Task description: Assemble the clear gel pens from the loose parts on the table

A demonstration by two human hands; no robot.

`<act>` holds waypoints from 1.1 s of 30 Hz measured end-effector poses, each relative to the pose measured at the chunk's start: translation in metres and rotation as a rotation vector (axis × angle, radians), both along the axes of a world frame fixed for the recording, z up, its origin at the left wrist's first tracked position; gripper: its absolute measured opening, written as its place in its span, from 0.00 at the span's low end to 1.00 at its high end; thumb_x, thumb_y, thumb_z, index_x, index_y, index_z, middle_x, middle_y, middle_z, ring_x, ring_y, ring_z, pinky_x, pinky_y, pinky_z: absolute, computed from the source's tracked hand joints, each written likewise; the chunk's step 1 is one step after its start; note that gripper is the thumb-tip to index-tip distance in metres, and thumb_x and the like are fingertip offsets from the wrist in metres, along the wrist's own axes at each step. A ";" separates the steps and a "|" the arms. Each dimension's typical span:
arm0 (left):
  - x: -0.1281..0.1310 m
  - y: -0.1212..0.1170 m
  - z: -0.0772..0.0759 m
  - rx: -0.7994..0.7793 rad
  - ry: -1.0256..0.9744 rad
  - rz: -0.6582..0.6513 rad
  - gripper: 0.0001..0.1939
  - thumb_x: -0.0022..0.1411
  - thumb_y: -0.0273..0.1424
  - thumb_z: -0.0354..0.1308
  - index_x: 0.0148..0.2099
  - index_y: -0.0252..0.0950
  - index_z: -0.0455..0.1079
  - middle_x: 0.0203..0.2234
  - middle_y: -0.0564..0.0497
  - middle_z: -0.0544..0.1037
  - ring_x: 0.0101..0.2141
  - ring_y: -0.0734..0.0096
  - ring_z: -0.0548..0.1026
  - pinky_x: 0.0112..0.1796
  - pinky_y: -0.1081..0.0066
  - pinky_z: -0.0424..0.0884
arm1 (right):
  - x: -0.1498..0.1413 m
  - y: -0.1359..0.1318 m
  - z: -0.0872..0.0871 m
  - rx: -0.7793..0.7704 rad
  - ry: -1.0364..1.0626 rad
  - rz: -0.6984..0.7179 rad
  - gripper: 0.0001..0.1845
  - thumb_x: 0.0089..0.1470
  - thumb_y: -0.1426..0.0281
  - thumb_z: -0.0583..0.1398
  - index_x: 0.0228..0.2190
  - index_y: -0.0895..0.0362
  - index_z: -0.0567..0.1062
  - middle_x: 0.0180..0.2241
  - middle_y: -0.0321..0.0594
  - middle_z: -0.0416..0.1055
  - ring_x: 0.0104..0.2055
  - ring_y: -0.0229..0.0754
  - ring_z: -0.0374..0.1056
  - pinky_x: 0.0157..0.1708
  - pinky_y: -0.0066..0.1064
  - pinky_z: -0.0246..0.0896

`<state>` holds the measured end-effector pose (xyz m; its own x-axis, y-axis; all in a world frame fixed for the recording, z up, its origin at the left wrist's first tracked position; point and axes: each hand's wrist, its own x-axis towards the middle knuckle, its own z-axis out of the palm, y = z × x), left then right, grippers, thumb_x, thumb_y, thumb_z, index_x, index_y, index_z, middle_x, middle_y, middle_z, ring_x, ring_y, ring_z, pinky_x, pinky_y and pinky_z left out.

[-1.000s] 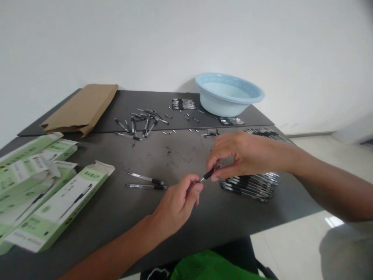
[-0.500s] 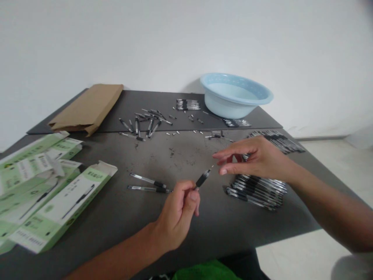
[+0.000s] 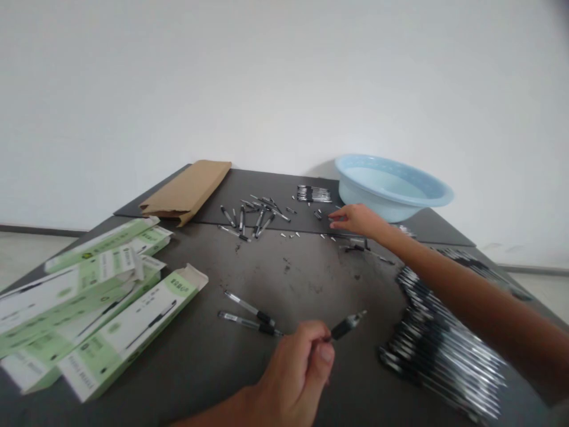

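My left hand (image 3: pixel 302 367) is closed around a pen (image 3: pixel 344 327) with a black grip, its tip pointing up and to the right, uncapped. Far across the table my right hand (image 3: pixel 355 219) reaches out, thumb and fingers pinched at a small pen cap (image 3: pixel 331 220); the fingers partly hide it. Another small pen cap (image 3: pixel 317 214) lies just left of those fingertips. Two clear pens (image 3: pixel 246 305) with black grips rest left of my left hand. Under my right forearm spreads a big pile of pens (image 3: pixel 444 350), blurred at its near end.
Green-and-white pen boxes (image 3: pixel 133 326) overlap at the left, behind them a brown paper bag (image 3: pixel 191 187). Loose pen parts (image 3: pixel 258 216) are scattered mid-table. A row of pens (image 3: pixel 313 194) lies near a light-blue basin (image 3: pixel 391 187) by the wall.
My right hand has moved away from the pen tip to the small caps at the back. The left hand still holds the pen. The view has tilted and shifted, so things appear lower and further right.
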<state>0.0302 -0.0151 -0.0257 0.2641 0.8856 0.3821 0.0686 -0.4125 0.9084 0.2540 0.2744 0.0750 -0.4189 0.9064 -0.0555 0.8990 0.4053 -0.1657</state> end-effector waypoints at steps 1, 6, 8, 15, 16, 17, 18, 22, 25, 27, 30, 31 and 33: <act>0.000 0.003 -0.001 0.034 0.006 -0.003 0.13 0.83 0.40 0.42 0.53 0.40 0.65 0.28 0.54 0.72 0.28 0.71 0.72 0.33 0.72 0.66 | -0.006 0.009 -0.004 -0.002 -0.015 0.005 0.17 0.67 0.59 0.65 0.51 0.56 0.81 0.49 0.44 0.82 0.50 0.49 0.79 0.55 0.48 0.73; 0.003 0.017 0.000 0.246 0.022 0.019 0.15 0.82 0.42 0.40 0.50 0.40 0.63 0.22 0.57 0.69 0.19 0.74 0.67 0.24 0.74 0.61 | -0.030 0.037 -0.023 0.003 -0.070 -0.001 0.18 0.69 0.58 0.63 0.53 0.56 0.78 0.53 0.46 0.78 0.52 0.49 0.77 0.54 0.48 0.74; 0.003 0.018 0.003 0.212 0.055 0.031 0.16 0.83 0.43 0.40 0.48 0.40 0.63 0.22 0.57 0.69 0.19 0.75 0.67 0.24 0.74 0.61 | -0.037 0.043 -0.029 0.005 -0.098 -0.024 0.18 0.69 0.59 0.63 0.54 0.57 0.78 0.54 0.46 0.77 0.52 0.50 0.76 0.53 0.48 0.74; 0.003 0.017 0.011 0.219 0.108 0.053 0.17 0.83 0.45 0.39 0.49 0.41 0.63 0.24 0.55 0.72 0.21 0.73 0.68 0.24 0.72 0.60 | -0.045 0.052 -0.039 -0.010 -0.178 -0.105 0.18 0.68 0.60 0.64 0.54 0.56 0.77 0.55 0.47 0.76 0.53 0.50 0.75 0.53 0.49 0.74; 0.004 0.017 0.012 0.237 0.123 0.076 0.17 0.83 0.44 0.38 0.49 0.41 0.63 0.25 0.55 0.73 0.22 0.72 0.69 0.25 0.72 0.61 | -0.045 0.052 -0.038 -0.013 -0.178 -0.109 0.18 0.68 0.60 0.64 0.54 0.56 0.77 0.55 0.47 0.76 0.53 0.50 0.75 0.53 0.48 0.74; 0.004 0.018 0.012 0.244 0.136 0.088 0.16 0.83 0.44 0.38 0.50 0.42 0.62 0.26 0.55 0.74 0.22 0.72 0.70 0.26 0.72 0.62 | -0.046 0.051 -0.037 -0.015 -0.175 -0.111 0.17 0.68 0.60 0.64 0.54 0.56 0.77 0.55 0.47 0.76 0.53 0.49 0.75 0.53 0.48 0.74; 0.004 0.018 0.012 0.253 0.136 0.092 0.16 0.83 0.43 0.38 0.49 0.42 0.62 0.25 0.55 0.74 0.21 0.73 0.70 0.25 0.72 0.62 | -0.048 0.050 -0.035 -0.018 -0.169 -0.113 0.17 0.68 0.61 0.64 0.53 0.56 0.77 0.55 0.46 0.76 0.52 0.49 0.76 0.52 0.48 0.75; 0.002 0.017 0.015 0.213 0.088 0.076 0.13 0.82 0.40 0.41 0.48 0.41 0.61 0.23 0.57 0.70 0.20 0.74 0.69 0.23 0.73 0.61 | -0.056 0.039 -0.023 -0.015 -0.112 -0.112 0.17 0.68 0.61 0.64 0.53 0.57 0.77 0.54 0.46 0.76 0.52 0.49 0.76 0.51 0.47 0.75; 0.000 0.011 0.016 0.084 0.076 0.070 0.11 0.83 0.38 0.42 0.50 0.41 0.63 0.25 0.56 0.71 0.25 0.72 0.72 0.29 0.72 0.65 | -0.058 0.022 -0.009 0.006 -0.026 -0.099 0.17 0.68 0.60 0.64 0.51 0.57 0.79 0.53 0.47 0.78 0.52 0.49 0.76 0.54 0.48 0.74; -0.001 0.006 0.015 -0.008 0.045 0.062 0.13 0.83 0.38 0.41 0.51 0.40 0.64 0.27 0.54 0.71 0.28 0.70 0.72 0.32 0.70 0.66 | -0.052 0.003 0.004 0.025 0.055 -0.078 0.17 0.68 0.59 0.63 0.48 0.58 0.82 0.51 0.47 0.81 0.52 0.50 0.77 0.55 0.46 0.72; -0.001 0.001 0.009 -0.098 -0.020 0.031 0.13 0.84 0.38 0.41 0.53 0.40 0.65 0.29 0.54 0.71 0.30 0.70 0.71 0.34 0.69 0.66 | -0.031 -0.045 0.025 0.020 0.191 -0.024 0.18 0.67 0.58 0.62 0.46 0.56 0.86 0.44 0.44 0.86 0.46 0.49 0.81 0.49 0.36 0.72; -0.001 0.001 0.006 -0.109 -0.043 0.019 0.13 0.84 0.38 0.42 0.54 0.40 0.65 0.28 0.54 0.70 0.29 0.70 0.71 0.34 0.69 0.66 | -0.022 -0.065 0.031 -0.004 0.237 -0.003 0.19 0.66 0.56 0.62 0.46 0.55 0.86 0.41 0.41 0.86 0.43 0.47 0.81 0.45 0.33 0.73; -0.001 0.002 0.001 -0.119 -0.085 0.012 0.12 0.84 0.38 0.43 0.55 0.41 0.66 0.28 0.55 0.69 0.29 0.71 0.70 0.32 0.69 0.65 | -0.002 -0.107 0.039 -0.079 0.363 0.033 0.21 0.64 0.52 0.64 0.45 0.55 0.85 0.35 0.38 0.86 0.36 0.43 0.81 0.36 0.29 0.74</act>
